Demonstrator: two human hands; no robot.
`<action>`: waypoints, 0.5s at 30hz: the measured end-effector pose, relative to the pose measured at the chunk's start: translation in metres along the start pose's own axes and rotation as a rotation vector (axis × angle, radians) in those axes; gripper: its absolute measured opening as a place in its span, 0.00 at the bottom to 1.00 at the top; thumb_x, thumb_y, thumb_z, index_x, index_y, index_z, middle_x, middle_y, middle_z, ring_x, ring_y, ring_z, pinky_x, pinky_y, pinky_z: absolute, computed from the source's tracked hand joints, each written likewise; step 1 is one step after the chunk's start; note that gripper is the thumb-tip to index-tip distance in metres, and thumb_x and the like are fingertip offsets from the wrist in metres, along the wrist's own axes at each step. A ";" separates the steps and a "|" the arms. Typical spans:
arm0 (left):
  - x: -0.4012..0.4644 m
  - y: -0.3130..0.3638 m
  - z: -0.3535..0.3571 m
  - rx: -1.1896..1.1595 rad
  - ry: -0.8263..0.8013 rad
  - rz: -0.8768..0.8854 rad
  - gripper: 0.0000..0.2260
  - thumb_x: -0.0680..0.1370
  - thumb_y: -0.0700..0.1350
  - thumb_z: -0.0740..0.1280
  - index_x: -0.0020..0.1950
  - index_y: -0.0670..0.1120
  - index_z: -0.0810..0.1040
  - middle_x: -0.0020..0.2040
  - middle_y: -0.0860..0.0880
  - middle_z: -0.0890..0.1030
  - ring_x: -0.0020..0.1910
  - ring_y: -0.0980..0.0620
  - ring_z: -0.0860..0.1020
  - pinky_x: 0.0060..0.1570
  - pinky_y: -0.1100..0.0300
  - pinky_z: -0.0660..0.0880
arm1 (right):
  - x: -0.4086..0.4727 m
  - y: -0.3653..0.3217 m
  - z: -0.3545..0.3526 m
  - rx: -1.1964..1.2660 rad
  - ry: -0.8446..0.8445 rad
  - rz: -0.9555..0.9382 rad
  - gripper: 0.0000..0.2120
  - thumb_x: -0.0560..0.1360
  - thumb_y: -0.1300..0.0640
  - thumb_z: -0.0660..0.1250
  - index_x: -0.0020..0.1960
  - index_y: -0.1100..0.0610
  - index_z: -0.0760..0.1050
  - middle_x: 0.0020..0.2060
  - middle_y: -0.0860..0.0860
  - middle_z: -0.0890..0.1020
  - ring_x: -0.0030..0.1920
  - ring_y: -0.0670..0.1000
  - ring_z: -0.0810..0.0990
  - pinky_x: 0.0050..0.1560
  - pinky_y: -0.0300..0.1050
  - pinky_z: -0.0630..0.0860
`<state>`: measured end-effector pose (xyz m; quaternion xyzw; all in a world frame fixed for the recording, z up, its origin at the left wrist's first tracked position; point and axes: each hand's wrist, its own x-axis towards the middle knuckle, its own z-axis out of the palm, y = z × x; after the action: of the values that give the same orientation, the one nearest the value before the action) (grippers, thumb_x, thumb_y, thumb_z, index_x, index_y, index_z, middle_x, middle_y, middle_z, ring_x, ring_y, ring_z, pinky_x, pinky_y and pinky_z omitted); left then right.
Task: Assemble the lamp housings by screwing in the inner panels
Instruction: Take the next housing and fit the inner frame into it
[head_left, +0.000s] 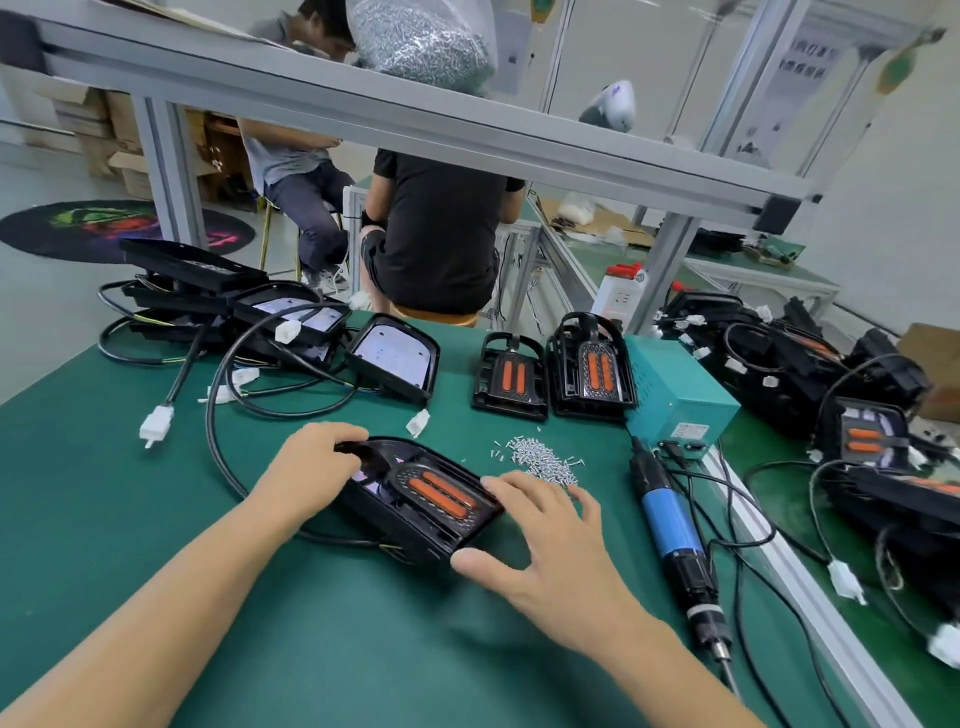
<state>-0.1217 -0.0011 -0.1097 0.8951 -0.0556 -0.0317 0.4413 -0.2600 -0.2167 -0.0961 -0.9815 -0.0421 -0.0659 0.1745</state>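
Note:
A black lamp housing (415, 525) lies on the green table in front of me, with an inner panel (441, 493) bearing two orange strips seated in it. My left hand (306, 475) grips the housing's far left rim, fingers curled over the edge. My right hand (540, 535) holds the near right corner, thumb at the front edge and fingers spread over the right side. A heap of small silver screws (543, 457) lies just beyond my right hand. The blue electric screwdriver (670, 530) lies on the table to the right.
Two loose inner panels (511, 376) (592, 369) stand behind the screws. Empty housings with cables (395, 358) pile up at the back left, more lamp units (862, 436) at the right. A teal power box (675, 389) sits by the screwdriver. Two people sit beyond the table.

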 end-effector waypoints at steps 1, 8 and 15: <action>0.004 -0.001 -0.002 -0.005 -0.015 -0.015 0.20 0.72 0.31 0.63 0.61 0.46 0.79 0.62 0.48 0.78 0.57 0.50 0.74 0.54 0.60 0.67 | -0.001 0.008 -0.003 0.030 0.011 0.039 0.41 0.67 0.21 0.47 0.73 0.41 0.63 0.68 0.37 0.63 0.72 0.37 0.55 0.72 0.42 0.36; 0.013 0.003 -0.006 0.025 -0.053 -0.028 0.20 0.72 0.29 0.61 0.60 0.44 0.80 0.61 0.46 0.79 0.58 0.47 0.76 0.55 0.58 0.69 | -0.001 0.076 -0.019 -0.182 0.073 0.373 0.28 0.80 0.48 0.61 0.77 0.52 0.58 0.73 0.50 0.64 0.72 0.52 0.61 0.70 0.45 0.59; 0.013 0.025 -0.004 0.066 -0.015 0.059 0.15 0.77 0.36 0.63 0.60 0.49 0.79 0.52 0.44 0.77 0.45 0.47 0.77 0.41 0.58 0.69 | -0.003 0.117 -0.030 -0.253 -0.011 0.724 0.22 0.78 0.49 0.63 0.65 0.60 0.64 0.61 0.57 0.71 0.59 0.58 0.73 0.50 0.48 0.71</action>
<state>-0.1099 -0.0146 -0.0875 0.9068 -0.0862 -0.0234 0.4119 -0.2537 -0.3364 -0.1076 -0.9470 0.3149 0.0004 0.0637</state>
